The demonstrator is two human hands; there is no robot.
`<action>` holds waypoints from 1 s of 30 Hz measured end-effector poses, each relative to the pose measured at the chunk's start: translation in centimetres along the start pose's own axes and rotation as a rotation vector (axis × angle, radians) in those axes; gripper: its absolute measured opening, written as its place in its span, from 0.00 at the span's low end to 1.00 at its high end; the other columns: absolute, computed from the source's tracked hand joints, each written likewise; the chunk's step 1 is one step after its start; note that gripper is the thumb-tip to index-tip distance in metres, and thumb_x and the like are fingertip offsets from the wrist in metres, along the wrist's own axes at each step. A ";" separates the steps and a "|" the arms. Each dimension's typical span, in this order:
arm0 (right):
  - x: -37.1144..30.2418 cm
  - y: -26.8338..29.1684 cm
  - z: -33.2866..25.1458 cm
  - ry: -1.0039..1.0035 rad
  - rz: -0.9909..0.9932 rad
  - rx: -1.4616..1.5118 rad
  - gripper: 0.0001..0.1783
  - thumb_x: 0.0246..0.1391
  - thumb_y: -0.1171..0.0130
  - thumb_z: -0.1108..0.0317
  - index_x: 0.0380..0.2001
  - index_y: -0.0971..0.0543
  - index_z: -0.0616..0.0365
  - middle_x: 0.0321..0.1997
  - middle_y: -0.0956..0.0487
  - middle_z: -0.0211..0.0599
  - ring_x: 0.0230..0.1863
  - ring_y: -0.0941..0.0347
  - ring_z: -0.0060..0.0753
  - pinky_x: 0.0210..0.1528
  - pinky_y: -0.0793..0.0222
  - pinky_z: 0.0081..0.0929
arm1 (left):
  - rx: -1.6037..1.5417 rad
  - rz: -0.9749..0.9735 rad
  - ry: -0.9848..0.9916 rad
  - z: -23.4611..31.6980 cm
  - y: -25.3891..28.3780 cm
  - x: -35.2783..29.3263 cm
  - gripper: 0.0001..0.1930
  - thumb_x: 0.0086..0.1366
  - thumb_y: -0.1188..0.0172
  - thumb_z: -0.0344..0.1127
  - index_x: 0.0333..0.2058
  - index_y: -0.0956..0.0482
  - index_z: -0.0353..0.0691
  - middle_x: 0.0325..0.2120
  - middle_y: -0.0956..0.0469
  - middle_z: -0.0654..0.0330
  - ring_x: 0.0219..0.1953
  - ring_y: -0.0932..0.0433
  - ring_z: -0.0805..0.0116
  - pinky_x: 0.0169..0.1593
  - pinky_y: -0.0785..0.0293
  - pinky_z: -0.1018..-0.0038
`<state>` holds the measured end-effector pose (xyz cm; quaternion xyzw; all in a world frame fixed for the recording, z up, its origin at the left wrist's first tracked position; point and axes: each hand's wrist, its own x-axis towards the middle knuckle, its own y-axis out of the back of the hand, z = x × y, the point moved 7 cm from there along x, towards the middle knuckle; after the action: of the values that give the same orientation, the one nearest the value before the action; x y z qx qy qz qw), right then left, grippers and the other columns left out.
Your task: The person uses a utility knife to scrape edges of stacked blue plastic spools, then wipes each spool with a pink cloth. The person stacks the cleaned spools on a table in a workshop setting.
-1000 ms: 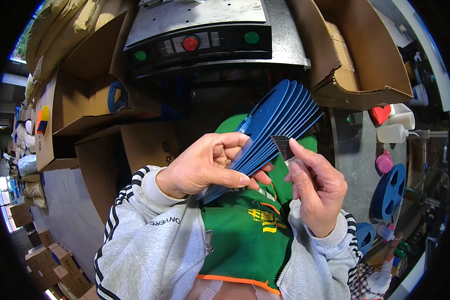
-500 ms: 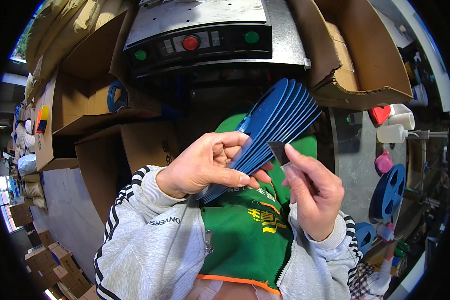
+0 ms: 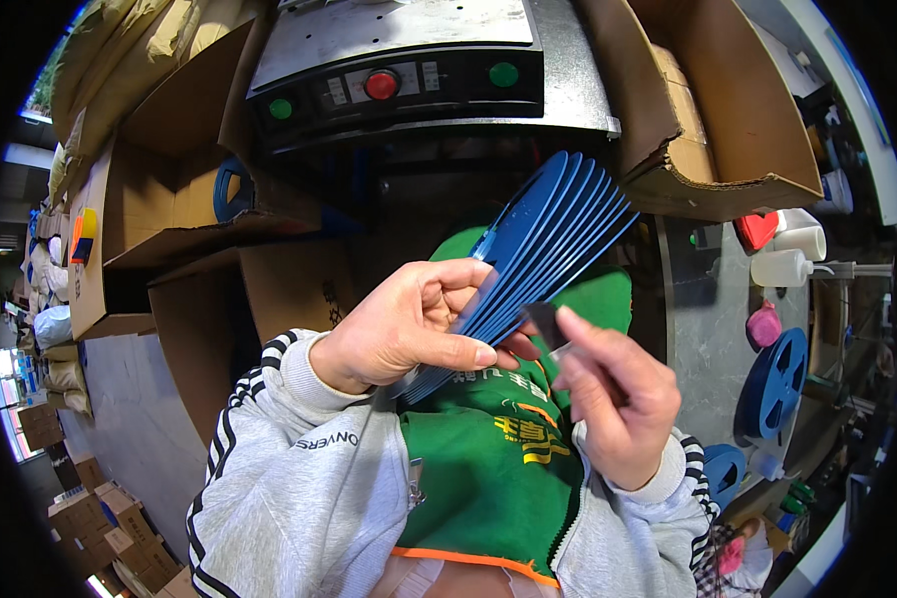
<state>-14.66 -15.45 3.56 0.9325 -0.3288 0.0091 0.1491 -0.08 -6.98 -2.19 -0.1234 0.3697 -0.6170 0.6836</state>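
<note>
A fanned stack of thin blue plastic discs [image 3: 558, 234], like reel flanges, stands tilted over my lap. My left hand [image 3: 404, 324] is closed around the lower end of the stack, thumb in front and fingertips behind. Between the thumb and fingers of my right hand [image 3: 630, 394] is a small flat black piece [image 3: 543, 324], blurred by motion, so its kind is unclear. That piece is at the right edge of the discs; whether it touches them I cannot tell. Under the stack, a green apron [image 3: 488, 468] covers my front.
Ahead stands a machine with a panel of red and green buttons [image 3: 381, 85]. Open cardboard boxes flank it, one at the right [image 3: 757, 110] and one at the left [image 3: 159, 239]. A grey table [image 3: 708, 329] at the right bears a blue reel [image 3: 775, 384] and white bottles [image 3: 782, 267].
My right hand has moved slightly left and down, bringing the black piece closer to the discs' edges. The discs' upper ends have spread a little. My left hand keeps its hold.
</note>
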 end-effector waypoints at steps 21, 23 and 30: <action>-0.1 -0.7 -0.1 0.075 -0.049 -0.115 0.23 0.52 0.40 0.85 0.53 0.21 0.64 0.22 0.27 0.37 0.20 0.34 0.23 0.23 0.35 0.22 | 0.039 -0.041 -0.041 0.1 -0.1 0.2 0.25 0.58 0.36 0.20 0.54 0.30 0.28 0.45 0.20 0.50 0.47 0.19 0.64 0.54 0.21 0.70; -0.1 -0.8 -0.2 0.096 -0.053 -0.104 0.23 0.52 0.40 0.85 0.53 0.21 0.64 0.22 0.27 0.37 0.20 0.33 0.24 0.23 0.35 0.22 | 0.081 -0.020 -0.038 0.2 0.1 0.2 0.25 0.58 0.35 0.20 0.54 0.30 0.28 0.45 0.19 0.50 0.47 0.18 0.64 0.54 0.21 0.70; 0.0 -1.4 -0.2 0.104 -0.091 -0.037 0.22 0.53 0.40 0.85 0.53 0.21 0.64 0.22 0.28 0.38 0.19 0.34 0.24 0.22 0.36 0.22 | 0.043 -0.018 -0.051 0.3 0.0 0.1 0.27 0.56 0.33 0.20 0.54 0.30 0.28 0.45 0.19 0.51 0.46 0.18 0.64 0.52 0.21 0.71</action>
<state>-13.83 -14.37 3.39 0.9418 -0.2781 0.0446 0.1833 0.15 -7.18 -2.05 -0.1276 0.3379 -0.6275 0.6898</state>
